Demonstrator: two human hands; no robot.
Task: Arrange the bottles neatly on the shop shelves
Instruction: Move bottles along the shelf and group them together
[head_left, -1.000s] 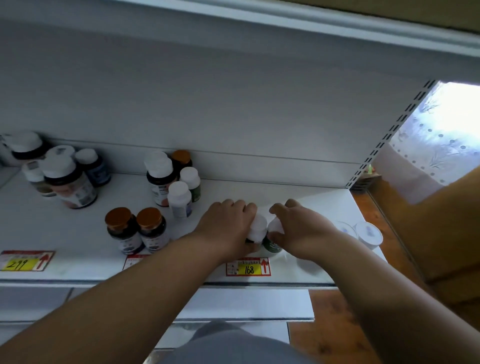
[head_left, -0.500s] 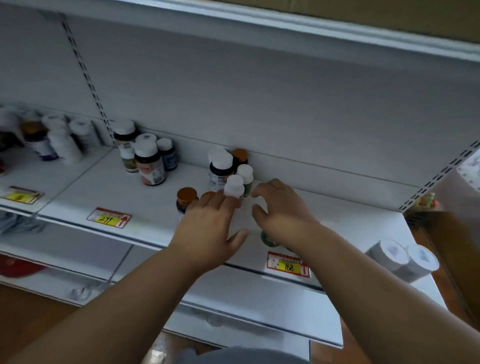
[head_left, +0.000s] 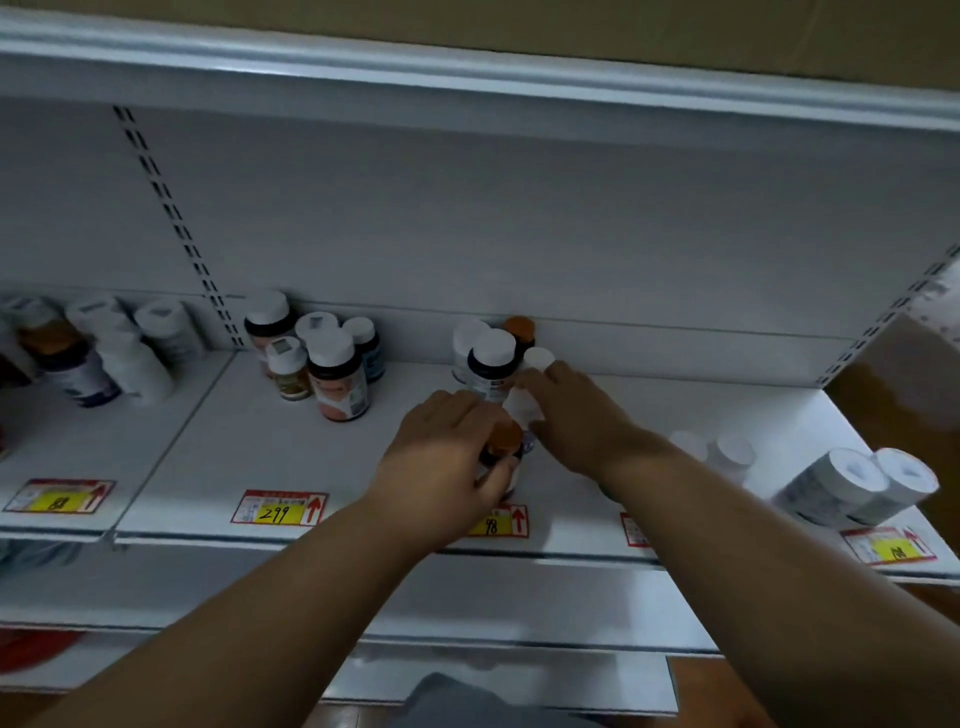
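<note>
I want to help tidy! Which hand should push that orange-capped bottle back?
Probably the left hand: it is already wrapped around the orange-capped bottle, while the right hand is busy at the white bottle.

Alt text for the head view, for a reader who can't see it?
Two bare hands work among small bottles on a white shop shelf: the left hand grips an orange-capped bottle, the right hand touches a white-capped bottle. More bottles stand behind; yellow price tags line the edge.

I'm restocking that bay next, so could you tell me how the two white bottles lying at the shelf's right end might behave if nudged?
The two white bottles lie on their sides, so they would probably roll. They sit near the shelf front edge and could drop off. They look like plastic, so likely light and not fragile.
</note>
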